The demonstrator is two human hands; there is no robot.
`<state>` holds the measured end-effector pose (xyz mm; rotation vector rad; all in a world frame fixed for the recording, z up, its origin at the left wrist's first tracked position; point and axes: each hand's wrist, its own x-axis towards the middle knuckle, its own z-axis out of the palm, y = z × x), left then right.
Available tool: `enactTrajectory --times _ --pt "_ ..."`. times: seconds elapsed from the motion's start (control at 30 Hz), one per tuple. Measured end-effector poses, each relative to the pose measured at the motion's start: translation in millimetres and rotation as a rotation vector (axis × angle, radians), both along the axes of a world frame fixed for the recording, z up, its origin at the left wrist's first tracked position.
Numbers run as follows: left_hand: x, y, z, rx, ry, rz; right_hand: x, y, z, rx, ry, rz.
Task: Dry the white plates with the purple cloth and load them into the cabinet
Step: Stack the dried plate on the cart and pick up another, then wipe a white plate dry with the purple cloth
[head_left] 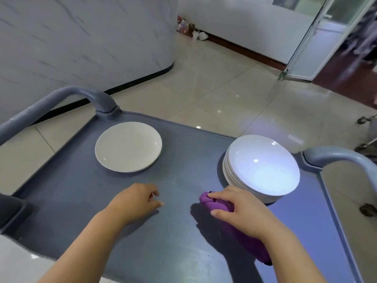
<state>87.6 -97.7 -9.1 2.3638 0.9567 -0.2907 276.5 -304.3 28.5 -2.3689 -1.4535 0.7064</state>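
A single white plate point(128, 147) lies on the left of the grey cart top point(179, 231). A stack of several white plates point(263, 166) stands on the right. My right hand point(238, 209) grips the bunched purple cloth point(214, 203) just in front of the stack, and the rest of the cloth trails under my wrist. My left hand point(138, 199) hovers low over the cart top between the two, fingers loosely curled and holding nothing.
Grey curved cart handles rise at the far left point(81, 94) and at the right point(342, 158). Beyond the cart lie a tiled floor, a marbled white wall point(81, 37) and a glass door point(326, 37). A castor of another trolley point(363, 119) shows at the right edge.
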Motion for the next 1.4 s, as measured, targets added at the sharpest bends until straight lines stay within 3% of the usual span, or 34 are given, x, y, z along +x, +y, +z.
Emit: enactTrajectory --times 0.4,0.63,1.03,1.4 --pt "110 -104 3 0.106 -0.156 -0.072 65 -141 -6 -0.033 -0.019 -0.256" --pt "174 -131 12 -0.141 -0.368 0.339 93 -175 -6 -0.004 -0.139 -0.472" --pt "204 -132 19 -0.305 -0.265 0.455 105 -176 -13 0.033 -0.101 -0.518" --pt "190 -140 24 -0.762 -0.583 0.669 107 -178 -16 0.061 -0.096 -0.494"
